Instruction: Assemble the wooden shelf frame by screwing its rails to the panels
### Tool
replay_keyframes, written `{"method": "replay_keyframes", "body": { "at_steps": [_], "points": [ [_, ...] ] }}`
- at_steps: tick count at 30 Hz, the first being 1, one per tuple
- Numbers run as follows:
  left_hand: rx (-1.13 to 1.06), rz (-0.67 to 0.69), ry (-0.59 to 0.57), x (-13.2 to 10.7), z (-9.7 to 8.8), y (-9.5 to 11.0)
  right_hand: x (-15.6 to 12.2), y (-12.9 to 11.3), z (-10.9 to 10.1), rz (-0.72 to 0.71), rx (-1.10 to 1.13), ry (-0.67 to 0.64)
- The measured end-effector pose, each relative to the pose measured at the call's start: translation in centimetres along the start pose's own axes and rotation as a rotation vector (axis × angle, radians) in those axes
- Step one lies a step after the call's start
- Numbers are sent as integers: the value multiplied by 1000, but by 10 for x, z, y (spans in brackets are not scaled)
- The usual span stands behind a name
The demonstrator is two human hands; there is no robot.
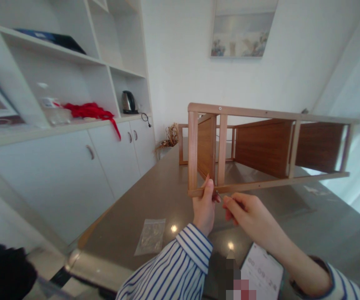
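Note:
A wooden shelf rack point(259, 111) lies on its side on the grey table, its brown panels set between light wood rails. My left hand point(205, 208) is closed round the near lower rail by the rack's left corner, thumb on top. Just to the right, my right hand point(245, 208) is closed in a pinch. From its fingertips a thin metal piece point(219, 194), perhaps a hex key, reaches to the rail beside my left fingers; its full shape is hidden. A screw head point(220, 108) shows in the upper rail.
On the table point(120, 233) lie a clear zip bag point(151, 236) of small hardware and a phone point(262, 273) showing a timer. White cabinets point(51, 166) line the left, with a kettle point(129, 102) and red cloth point(90, 111) on them. Dried plants point(170, 136) stand beyond the table.

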State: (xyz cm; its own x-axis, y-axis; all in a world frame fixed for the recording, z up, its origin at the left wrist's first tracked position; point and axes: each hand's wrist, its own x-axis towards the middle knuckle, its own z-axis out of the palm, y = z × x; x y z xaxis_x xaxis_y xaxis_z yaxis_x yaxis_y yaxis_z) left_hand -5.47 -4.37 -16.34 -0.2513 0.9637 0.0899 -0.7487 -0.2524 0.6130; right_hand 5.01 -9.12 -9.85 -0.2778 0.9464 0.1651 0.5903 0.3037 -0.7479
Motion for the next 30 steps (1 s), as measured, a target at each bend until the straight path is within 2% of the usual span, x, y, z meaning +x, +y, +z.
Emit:
{"method": "replay_keyframes", "body": {
  "at_steps": [6, 10, 12, 15, 18, 21, 24, 27, 30],
  "points": [
    [44, -22, 30, 1, -1, -1, 0, 6, 6, 142, 489, -75],
    [53, -9, 40, 1, -1, -1, -1, 7, 6, 170, 576, -83],
    [50, -6, 31, 0, -2, -1, 0, 8, 4, 97, 458, -88],
    [38, 9, 3, 0, -2, -1, 1, 12, -3, -73, 149, -81],
    [31, 31, -7, 0, -1, 0, 1, 16, -11, -273, -189, 22],
    [30, 31, 5, 1, 1, 1, -2, 14, -19, -532, -604, 137],
    [43, 21, 32, 0, 1, 0, -6, 8, -23, -720, -953, 158],
    [41, 23, 23, 0, 0, 0, -8, 3, -23, -797, -1114, 147],
    [32, 43, -13, 0, -1, 0, -9, 1, -20, -810, -1143, 150]
  ]
}}
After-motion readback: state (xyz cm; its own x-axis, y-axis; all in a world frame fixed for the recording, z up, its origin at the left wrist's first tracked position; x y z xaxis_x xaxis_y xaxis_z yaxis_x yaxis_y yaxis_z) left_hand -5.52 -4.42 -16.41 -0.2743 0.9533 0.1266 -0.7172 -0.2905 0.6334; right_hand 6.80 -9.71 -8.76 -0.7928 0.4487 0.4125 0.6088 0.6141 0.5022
